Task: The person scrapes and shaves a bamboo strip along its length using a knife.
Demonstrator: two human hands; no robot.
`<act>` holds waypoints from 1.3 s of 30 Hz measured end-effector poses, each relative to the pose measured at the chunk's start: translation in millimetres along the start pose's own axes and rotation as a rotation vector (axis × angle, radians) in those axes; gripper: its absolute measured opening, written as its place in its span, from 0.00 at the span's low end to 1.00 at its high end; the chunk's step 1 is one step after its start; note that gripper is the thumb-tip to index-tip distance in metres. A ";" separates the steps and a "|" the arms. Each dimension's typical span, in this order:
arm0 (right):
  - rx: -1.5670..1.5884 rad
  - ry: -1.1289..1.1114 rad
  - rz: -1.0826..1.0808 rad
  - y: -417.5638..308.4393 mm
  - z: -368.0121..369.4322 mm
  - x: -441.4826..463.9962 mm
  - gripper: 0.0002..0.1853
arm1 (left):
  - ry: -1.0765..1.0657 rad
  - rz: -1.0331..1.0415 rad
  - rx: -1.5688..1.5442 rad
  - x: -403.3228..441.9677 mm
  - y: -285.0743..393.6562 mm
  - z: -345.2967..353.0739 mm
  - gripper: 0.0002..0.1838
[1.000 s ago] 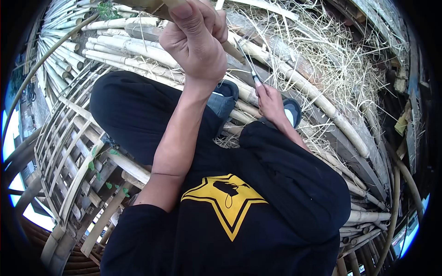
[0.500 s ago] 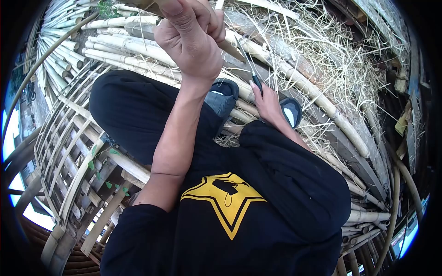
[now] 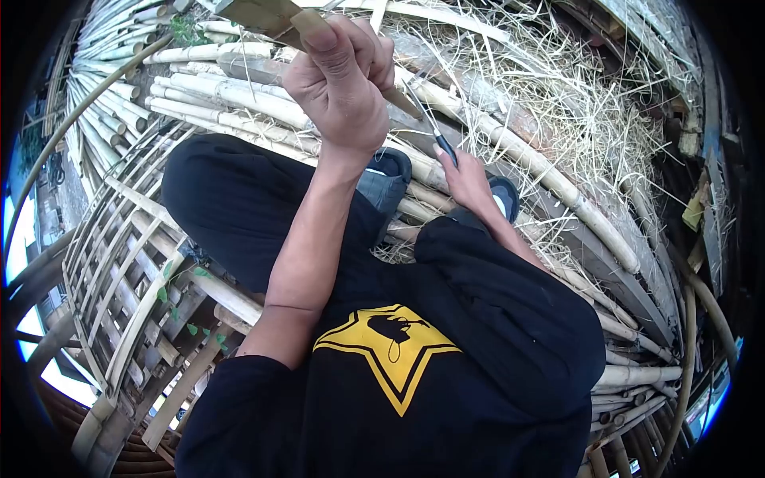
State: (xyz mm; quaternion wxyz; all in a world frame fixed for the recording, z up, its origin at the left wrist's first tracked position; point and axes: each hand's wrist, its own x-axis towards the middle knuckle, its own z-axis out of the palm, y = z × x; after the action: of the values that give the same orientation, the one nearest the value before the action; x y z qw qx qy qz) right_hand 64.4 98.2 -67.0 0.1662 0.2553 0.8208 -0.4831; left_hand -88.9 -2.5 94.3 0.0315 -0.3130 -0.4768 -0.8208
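While your left hand clenches the bamboo strip along a ten-to-four-o'clock axis, your right hand grips the knife, blade pointing to eleven, near the strip's lower end.

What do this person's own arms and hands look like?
The left hand and right hand are ungloved, with no watch visible on either wrist. A short black fabric sleeve covers the left upper arm; the right forearm is bare where it shows, its sleeve out of sight.
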 end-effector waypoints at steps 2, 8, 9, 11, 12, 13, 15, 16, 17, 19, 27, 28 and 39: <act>0.129 0.156 -0.141 -24.8 -12.6 -6.6 0.23 | 0.003 -0.027 -0.015 0.5 0.7 3.8 0.28; 0.505 0.366 -0.728 -15.6 1.1 -8.6 0.15 | 0.051 -0.049 0.017 4.3 0.2 -1.5 0.28; 0.338 0.318 -0.436 -16.7 9.2 -18.2 0.14 | 0.048 -0.045 0.013 4.2 0.4 -2.8 0.28; -0.043 0.021 -0.035 20.7 31.1 -1.3 0.24 | 0.077 -0.078 0.026 5.7 0.9 -5.7 0.29; -0.091 -0.010 0.032 17.5 28.4 -3.3 0.27 | 0.072 -0.075 0.026 4.8 1.4 -6.1 0.29; -0.048 -0.024 0.013 15.6 20.1 -0.1 0.28 | 0.072 -0.065 0.026 3.6 1.5 -5.3 0.29; -0.005 -0.059 0.021 -11.6 -8.0 -2.2 0.27 | 0.061 -0.054 0.045 4.7 1.7 -4.0 0.29; 0.068 0.073 -0.114 -15.7 -7.4 -5.7 0.21 | 0.063 -0.058 0.043 4.2 1.6 -3.5 0.29; 0.191 0.124 -0.200 -35.4 -17.7 -13.9 0.18 | 0.062 -0.056 0.040 5.4 0.6 -3.2 0.29; 0.315 0.164 -0.288 -49.5 -23.5 -23.3 0.15 | 0.068 -0.053 0.047 6.0 0.4 -5.0 0.29; -0.133 -0.085 0.079 36.5 16.8 6.0 0.30 | 0.103 -0.111 0.109 4.9 7.2 -3.3 0.32; -0.134 -0.087 0.077 23.5 6.7 4.7 0.30 | 0.113 -0.136 0.146 4.9 8.3 -3.1 0.34; 0.673 0.169 -0.068 8.5 -9.7 1.3 0.14 | 0.092 -0.128 -0.011 16.5 49.3 -16.8 0.25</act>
State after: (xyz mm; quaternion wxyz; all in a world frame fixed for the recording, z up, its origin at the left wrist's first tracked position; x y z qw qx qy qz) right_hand 68.0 110.5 -69.0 -0.0122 0.3075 0.6344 -0.7091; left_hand -93.0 -38.7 135.0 -0.0010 -0.2440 -0.4892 -0.8373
